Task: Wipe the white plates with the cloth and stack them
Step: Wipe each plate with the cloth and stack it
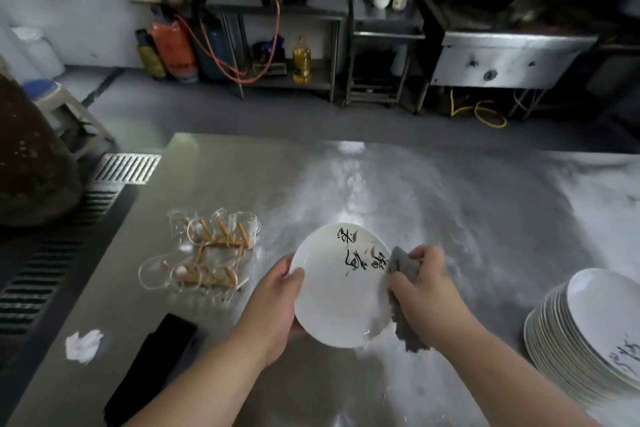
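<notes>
- White plate (337,305): 1 plate, held up off the steel table (467,204), face tilted toward the camera, black brush lettering on its far half. Step in hand looks like wiping the face at the right rim.
- To do it well, probably: keep the cloth flat and firm, run round the rim, then cross the centre and the lettered part. Turn the plate with the holding hand so every part passes under the cloth, and flip for the underside. Greyish mark near the lower right rim, smear or reflection, cannot tell, so give it 1 extra pass.
- Grey cloth (401,265): bunched, lying over the plate's right rim, loose tail hanging below the hand.
- Right hand (427,282): fingers curled tight round the cloth, thumb on top. The plate's right edge sits just under these fingers, with the cloth between skin and plate.
- Left hand (277,302): thumb pressed on the face at the left rim, other fingers under the plate and hidden, so clamped on the rim. The plate spans the gap between the 2 hands.
- Stack of plates (585,336): right side of the table, well apart from the held plate and leaning a bit. Wiped or waiting, cannot tell.
- Left of the plate: glass cups on a wooden peg rack (207,253), crumpled tissue (83,345), flat black object (156,360).
</notes>
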Action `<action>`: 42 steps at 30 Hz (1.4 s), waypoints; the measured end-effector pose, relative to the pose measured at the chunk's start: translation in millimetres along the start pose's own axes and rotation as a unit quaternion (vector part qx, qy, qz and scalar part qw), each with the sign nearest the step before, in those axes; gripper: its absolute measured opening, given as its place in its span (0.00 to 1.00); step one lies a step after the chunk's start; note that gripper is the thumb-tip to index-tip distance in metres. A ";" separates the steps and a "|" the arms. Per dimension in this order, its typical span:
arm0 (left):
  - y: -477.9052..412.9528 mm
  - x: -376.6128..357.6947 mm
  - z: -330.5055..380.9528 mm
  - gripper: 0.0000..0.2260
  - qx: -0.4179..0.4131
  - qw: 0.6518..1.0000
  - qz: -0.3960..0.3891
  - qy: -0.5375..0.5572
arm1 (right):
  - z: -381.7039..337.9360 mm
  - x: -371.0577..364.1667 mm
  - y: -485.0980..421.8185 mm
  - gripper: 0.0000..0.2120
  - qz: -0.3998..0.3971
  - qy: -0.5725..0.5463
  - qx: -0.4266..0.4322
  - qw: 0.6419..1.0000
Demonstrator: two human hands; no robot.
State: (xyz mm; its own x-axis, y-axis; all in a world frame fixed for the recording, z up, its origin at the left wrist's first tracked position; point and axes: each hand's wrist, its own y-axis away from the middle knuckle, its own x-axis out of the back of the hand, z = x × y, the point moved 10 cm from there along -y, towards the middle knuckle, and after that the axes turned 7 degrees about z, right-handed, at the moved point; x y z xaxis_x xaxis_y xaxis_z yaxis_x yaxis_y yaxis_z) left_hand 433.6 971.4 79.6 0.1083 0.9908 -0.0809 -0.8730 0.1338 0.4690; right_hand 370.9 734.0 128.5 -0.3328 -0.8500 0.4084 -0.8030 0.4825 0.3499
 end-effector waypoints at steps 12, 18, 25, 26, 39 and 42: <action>33.8 -14.9 73.9 0.18 -0.065 0.988 0.021 0.137 | -168.8 -35.5 72.8 0.11 0.201 0.191 0.494 0.824; 32.7 10.7 92.7 0.20 -0.054 0.978 0.053 0.192 | -154.4 -92.7 120.2 0.16 -0.012 0.185 0.596 0.782; 38.4 17.5 98.9 0.19 -0.086 0.980 0.042 0.173 | -185.1 -65.0 86.8 0.21 0.131 0.350 0.540 0.754; 38.1 17.8 100.1 0.20 -0.086 0.979 0.043 0.178 | -189.2 -64.0 86.4 0.21 0.117 0.326 0.539 0.768; 27.5 18.4 92.8 0.19 -0.080 0.982 0.053 0.161 | -180.8 -45.8 66.7 0.19 0.154 0.288 0.546 0.772; 24.5 19.8 93.8 0.20 -0.075 0.979 0.068 0.178 | -155.6 -67.0 96.2 0.19 0.081 0.238 0.582 0.773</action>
State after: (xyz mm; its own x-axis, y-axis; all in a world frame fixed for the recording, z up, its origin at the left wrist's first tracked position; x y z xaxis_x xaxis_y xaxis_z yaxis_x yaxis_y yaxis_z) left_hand 458.9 996.1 172.0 -0.1621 0.9264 -0.3400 -0.9310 -0.0293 0.3640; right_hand 392.9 870.3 266.0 -0.4793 -0.4900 0.7282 -0.7626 -0.1782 -0.6218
